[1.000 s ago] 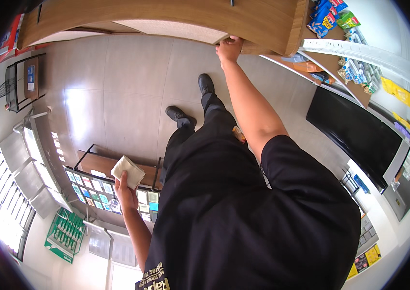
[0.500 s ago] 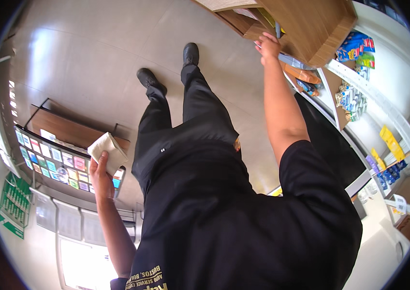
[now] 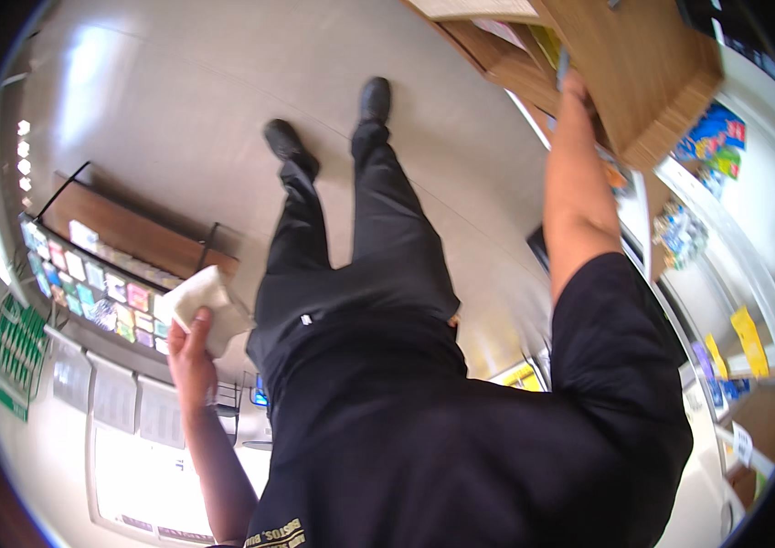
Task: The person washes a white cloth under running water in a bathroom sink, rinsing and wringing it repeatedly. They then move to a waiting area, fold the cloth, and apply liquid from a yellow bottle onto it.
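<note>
You get a bright, evenly lit picture with white glare on the floor (image 3: 86,68) at eleven o'clock and a blown-out window (image 3: 145,479) at seven, heavy fisheye bending plus a dark vignette around the rim, and slight softness toward the edges.

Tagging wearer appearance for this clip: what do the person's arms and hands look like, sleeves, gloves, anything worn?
Both forearms are bare below short black T-shirt sleeves. Left hand and right hand have no gloves; no watch, ring or wristband shows. The shirt carries small yellow lettering near its lower hem.
</note>
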The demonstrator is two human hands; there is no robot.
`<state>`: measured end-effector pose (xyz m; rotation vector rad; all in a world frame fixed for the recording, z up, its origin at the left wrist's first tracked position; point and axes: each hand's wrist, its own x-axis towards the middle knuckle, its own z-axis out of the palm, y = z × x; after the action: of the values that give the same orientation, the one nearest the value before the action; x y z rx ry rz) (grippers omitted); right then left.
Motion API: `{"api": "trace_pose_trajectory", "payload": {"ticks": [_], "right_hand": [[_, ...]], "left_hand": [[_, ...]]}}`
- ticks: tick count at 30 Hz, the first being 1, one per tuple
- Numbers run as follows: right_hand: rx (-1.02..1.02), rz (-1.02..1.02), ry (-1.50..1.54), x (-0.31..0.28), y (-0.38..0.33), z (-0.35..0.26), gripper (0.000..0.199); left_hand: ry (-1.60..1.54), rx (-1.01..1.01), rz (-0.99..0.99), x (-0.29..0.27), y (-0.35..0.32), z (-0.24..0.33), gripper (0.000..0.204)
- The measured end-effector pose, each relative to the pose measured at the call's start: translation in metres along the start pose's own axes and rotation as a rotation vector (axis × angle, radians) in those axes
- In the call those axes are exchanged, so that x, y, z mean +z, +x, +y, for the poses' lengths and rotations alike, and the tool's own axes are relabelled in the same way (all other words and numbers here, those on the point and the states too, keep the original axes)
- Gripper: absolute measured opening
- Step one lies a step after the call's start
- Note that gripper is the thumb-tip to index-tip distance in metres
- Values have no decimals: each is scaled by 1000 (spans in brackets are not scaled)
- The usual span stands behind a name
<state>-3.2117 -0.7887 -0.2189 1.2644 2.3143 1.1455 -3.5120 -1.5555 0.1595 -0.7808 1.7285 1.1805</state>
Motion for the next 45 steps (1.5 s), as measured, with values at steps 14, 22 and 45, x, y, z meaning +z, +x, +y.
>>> {"api": "trace_pose_trajectory", "payload": {"ticks": [14,22,45], "right_hand": [[119,50,725,-105,-10,-36,68],[432,-526,1135,-236,-86,-6,80],[-972,-376,1682,-689,-279,146,69]], "left_hand": [[147,118,-34,83,-59,5,36],[160,225,-127,87,-89,9,31],[85,685,-471,-19,-133,20,61]]}}
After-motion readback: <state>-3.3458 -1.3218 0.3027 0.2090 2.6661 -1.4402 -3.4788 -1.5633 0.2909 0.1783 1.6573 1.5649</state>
